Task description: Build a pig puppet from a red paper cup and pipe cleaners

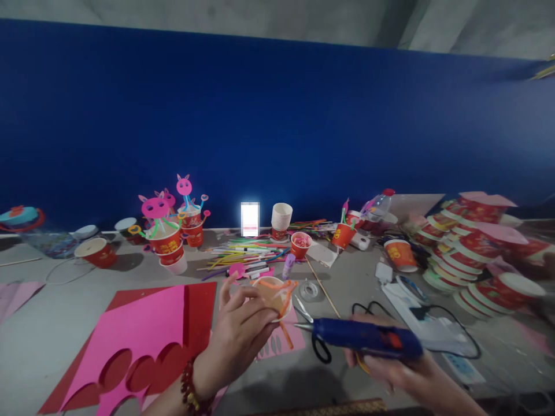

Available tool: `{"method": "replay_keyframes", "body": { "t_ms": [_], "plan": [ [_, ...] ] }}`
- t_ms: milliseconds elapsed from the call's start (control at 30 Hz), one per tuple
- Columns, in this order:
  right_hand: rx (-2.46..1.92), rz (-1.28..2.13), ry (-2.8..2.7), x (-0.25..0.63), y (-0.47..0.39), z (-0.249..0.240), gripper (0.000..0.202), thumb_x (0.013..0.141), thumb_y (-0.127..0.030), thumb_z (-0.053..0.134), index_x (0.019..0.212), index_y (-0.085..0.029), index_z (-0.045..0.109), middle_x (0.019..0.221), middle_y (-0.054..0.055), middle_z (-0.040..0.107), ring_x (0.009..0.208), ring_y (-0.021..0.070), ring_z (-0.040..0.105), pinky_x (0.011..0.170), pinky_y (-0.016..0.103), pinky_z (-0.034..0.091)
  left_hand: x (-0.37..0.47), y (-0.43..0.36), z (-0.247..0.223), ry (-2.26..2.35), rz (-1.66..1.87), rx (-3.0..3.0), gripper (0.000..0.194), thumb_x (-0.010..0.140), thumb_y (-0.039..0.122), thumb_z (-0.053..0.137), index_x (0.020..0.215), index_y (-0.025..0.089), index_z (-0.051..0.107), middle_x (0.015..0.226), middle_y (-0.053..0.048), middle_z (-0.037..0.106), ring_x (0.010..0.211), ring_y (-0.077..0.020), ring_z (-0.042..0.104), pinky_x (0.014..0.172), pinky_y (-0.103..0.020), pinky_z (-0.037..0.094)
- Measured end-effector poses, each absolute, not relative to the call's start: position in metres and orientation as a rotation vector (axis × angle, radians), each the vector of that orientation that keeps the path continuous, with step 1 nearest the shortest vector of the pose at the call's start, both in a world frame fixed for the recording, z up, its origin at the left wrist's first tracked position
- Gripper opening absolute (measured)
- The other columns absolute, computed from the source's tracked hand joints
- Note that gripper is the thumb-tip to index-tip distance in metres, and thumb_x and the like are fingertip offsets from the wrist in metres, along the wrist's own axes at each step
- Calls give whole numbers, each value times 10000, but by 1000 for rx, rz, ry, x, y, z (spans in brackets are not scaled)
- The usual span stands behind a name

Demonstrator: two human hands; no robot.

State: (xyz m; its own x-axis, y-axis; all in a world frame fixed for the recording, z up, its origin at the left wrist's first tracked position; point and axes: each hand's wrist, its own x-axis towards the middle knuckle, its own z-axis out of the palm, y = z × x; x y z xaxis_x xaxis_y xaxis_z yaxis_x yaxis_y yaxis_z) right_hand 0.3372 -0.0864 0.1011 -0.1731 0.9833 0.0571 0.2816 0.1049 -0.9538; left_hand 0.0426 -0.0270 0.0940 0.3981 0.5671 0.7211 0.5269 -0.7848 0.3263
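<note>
My left hand (245, 329) grips a paper cup (267, 288) whose open mouth faces up toward me. Orange pipe cleaners (285, 336) lie across the cup's rim, and one strip hangs down beside my fingertips. In my right hand (390, 370) is a blue glue gun (364, 337), pointing left. Its metal nozzle (301, 326) comes close to my left fingertips and the orange strip; whether it touches is not clear. Black-handled scissors (321, 350) lie partly behind the glue gun. Under the cup there is a pink sheet with cut-out holes (295, 341).
Pink and red paper sheets (147, 323) lie at the left. Pink figures on red cups (169, 242) stand behind. Coloured sticks and markers (251, 254), a purple glue stick (288, 266) and a tape roll (309, 290) sit mid-table. Stacked cups (459, 254) and a power strip (416, 315) are at right.
</note>
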Motion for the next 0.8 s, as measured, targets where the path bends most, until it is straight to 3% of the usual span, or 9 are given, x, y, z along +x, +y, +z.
{"method": "replay_keyframes", "body": {
  "t_ms": [100, 233, 333, 400, 533, 800],
  "plan": [
    [-1105, 1274, -1439, 339, -84, 109, 412, 888, -596, 571, 860, -200, 679, 581, 6, 647, 358, 116, 453, 680, 381, 577, 43, -27, 92, 1017, 1390, 2577, 124, 923, 168, 636, 909, 273, 702, 817, 38, 778, 895, -199, 638, 1186, -532, 212],
    [-1233, 937, -1516, 362, -61, 104, 455, 949, -572, 449, 837, -200, 687, 504, -2, 547, 439, 172, 499, 571, 328, 508, 44, -27, 91, 1015, 1450, 2533, 122, 927, 173, 637, 915, 274, 704, 800, 35, 772, 880, -200, 642, 1174, -522, 239],
    [-1666, 456, -1667, 395, -35, 74, 429, 961, -521, 417, 858, -201, 684, 569, 19, 587, 559, 219, 593, 623, 338, 512, 44, -29, 92, 994, 1488, 2492, 138, 932, 166, 624, 912, 273, 709, 806, 30, 766, 884, -196, 637, 1170, -512, 253],
    [-1911, 146, -1736, 413, -21, 47, 399, 950, -497, 405, 972, -202, 673, 756, 71, 696, 715, 269, 677, 683, 364, 537, 43, -30, 93, 985, 1512, 2470, 140, 931, 166, 624, 898, 271, 710, 810, 27, 762, 888, -195, 633, 1167, -510, 259],
    [-1951, 84, -1849, 427, 0, 9, 336, 880, -376, 503, 1111, -166, 627, 1062, 158, 723, 970, 324, 693, 831, 407, 537, 43, -32, 93, 987, 1514, 2448, 119, 925, 182, 641, 889, 272, 712, 795, 27, 755, 888, -197, 623, 1160, -515, 266],
    [-1917, 84, -2115, 427, 32, 4, 299, 801, -198, 572, 1088, -169, 651, 1092, 123, 708, 997, 269, 695, 895, 339, 515, 42, -34, 96, 1014, 1500, 2469, 128, 923, 177, 636, 880, 271, 713, 799, 24, 763, 882, -203, 623, 1159, -518, 271]
  ]
}}
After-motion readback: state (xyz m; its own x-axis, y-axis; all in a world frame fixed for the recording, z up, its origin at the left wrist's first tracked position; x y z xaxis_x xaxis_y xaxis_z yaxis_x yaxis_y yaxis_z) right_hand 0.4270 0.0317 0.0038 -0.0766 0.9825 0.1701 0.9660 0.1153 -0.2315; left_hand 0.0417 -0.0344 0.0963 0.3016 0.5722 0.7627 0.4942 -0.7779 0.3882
